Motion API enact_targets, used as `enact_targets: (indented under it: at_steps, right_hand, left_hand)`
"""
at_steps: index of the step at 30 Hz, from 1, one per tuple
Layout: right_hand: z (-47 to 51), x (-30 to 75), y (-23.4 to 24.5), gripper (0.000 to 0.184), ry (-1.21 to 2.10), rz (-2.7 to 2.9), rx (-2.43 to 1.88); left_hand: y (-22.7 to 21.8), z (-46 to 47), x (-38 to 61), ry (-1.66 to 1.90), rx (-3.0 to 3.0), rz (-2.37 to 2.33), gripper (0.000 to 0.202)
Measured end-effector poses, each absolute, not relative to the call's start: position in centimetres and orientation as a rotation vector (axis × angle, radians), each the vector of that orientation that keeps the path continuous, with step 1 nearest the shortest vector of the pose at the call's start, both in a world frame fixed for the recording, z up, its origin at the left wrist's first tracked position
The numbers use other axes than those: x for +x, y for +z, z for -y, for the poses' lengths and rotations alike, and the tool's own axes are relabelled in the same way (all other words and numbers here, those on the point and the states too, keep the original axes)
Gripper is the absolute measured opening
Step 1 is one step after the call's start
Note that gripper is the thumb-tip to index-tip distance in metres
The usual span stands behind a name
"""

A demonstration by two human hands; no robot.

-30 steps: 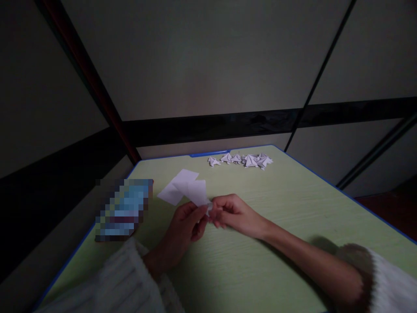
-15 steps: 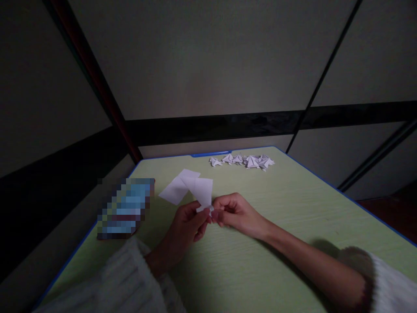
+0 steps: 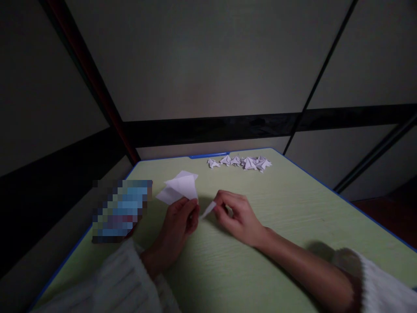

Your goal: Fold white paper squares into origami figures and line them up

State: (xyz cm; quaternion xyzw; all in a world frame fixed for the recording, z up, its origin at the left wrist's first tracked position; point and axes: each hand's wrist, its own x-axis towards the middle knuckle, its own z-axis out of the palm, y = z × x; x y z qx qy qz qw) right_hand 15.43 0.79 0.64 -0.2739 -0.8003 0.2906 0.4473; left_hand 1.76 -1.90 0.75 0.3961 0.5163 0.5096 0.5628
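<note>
Between the thumb and fingers of my left hand (image 3: 177, 224) is a white paper sheet (image 3: 187, 186), its free part standing up and away from me. A second white sheet (image 3: 165, 195) lies on the table behind it, partly covered. My right hand (image 3: 239, 219) pinches a narrow white paper strip (image 3: 208, 210) by one end, and the strip's other end points down toward my left hand. A small gap separates the strip from the sheet. The lower edge of the held sheet is hidden by my left fingers.
Several small folded white paper figures (image 3: 250, 163) sit in a row near the far edge of the pale green table (image 3: 293, 204). A pixelated flat object (image 3: 124, 213) lies at the left. Dark-banded panels (image 3: 208, 65) rise right behind the table.
My hands have moved apart. The strip has come away from the sheet in my right hand, while my left hand has shifted left with the sheet, covering more of the sheet behind.
</note>
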Motion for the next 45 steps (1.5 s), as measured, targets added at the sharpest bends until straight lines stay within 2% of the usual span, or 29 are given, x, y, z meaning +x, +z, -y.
enact_targets:
  at_steps: [3,5,7,9,13,17,19,23,26,30,35,37,39,42,44,45]
  right_hand:
    - [-3.3,16.3,0.4,0.020,1.131,1.508,-0.978]
    - [-5.4,17.7,0.2,0.020,1.241,1.156,-1.105]
    - [-7.2,19.2,-0.1,0.017,1.234,1.054,-1.123]
    - [-8.3,20.3,-0.2,0.010,1.229,0.982,-1.114]
    - [-7.9,19.9,-0.2,0.023,1.234,0.923,-1.048]
    - [-5.9,17.4,-0.5,0.006,1.435,1.323,-1.005]
    - [-5.4,16.8,-0.9,0.005,1.315,1.561,-1.083]
    - [-6.1,17.9,-1.5,0.008,0.555,1.922,-1.295]
    - [-7.5,19.7,-1.7,0.023,0.343,1.938,-1.464]
    - [-8.5,21.0,-2.1,0.041,0.312,1.884,-1.517]
    - [-8.3,20.5,-1.9,0.036,0.375,1.873,-1.472]
    - [-7.6,19.8,-1.2,0.025,0.525,1.759,-1.351]
    - [-6.5,18.8,-0.4,0.016,0.891,1.580,-1.153]
    - [-4.4,17.2,0.6,0.035,1.605,1.379,-0.779]
    - [-3.2,16.4,0.8,0.049,1.885,1.295,-0.555]
    - [-2.8,16.2,0.9,0.051,1.947,1.268,-0.479]
  left_hand:
    - [0.4,1.8,1.8,1.249,0.809,-1.220,0.019]
    - [0.2,1.8,1.9,1.250,0.763,-1.205,0.017]
    - [0.3,1.9,2.0,1.239,0.782,-1.196,0.017]
    - [0.4,2.0,2.1,1.221,0.819,-1.198,0.018]
    - [0.6,2.2,2.1,1.184,0.839,-1.152,0.020]
    - [0.3,2.2,2.0,1.119,0.875,-1.076,0.021]
    - [0.1,2.1,1.9,1.104,0.887,-1.063,0.022]
    - [-0.1,2.0,1.9,1.131,0.894,-1.081,0.022]
    - [-0.1,2.0,1.8,1.139,0.901,-1.093,0.020]
    - [-0.2,2.0,1.9,1.140,0.926,-1.091,0.021]
    - [-0.2,1.9,1.9,1.133,0.939,-1.095,0.020]
    - [0.0,2.0,1.8,1.109,0.952,-1.066,0.021]
    - [0.3,2.1,1.8,1.059,0.969,-1.003,0.023]
    - [0.8,2.3,1.7,0.966,1.005,-0.886,0.026]
    - [0.8,2.3,1.6,0.926,1.021,-0.846,0.026]
    - [0.8,2.2,1.6,0.913,1.026,-0.842,0.026]
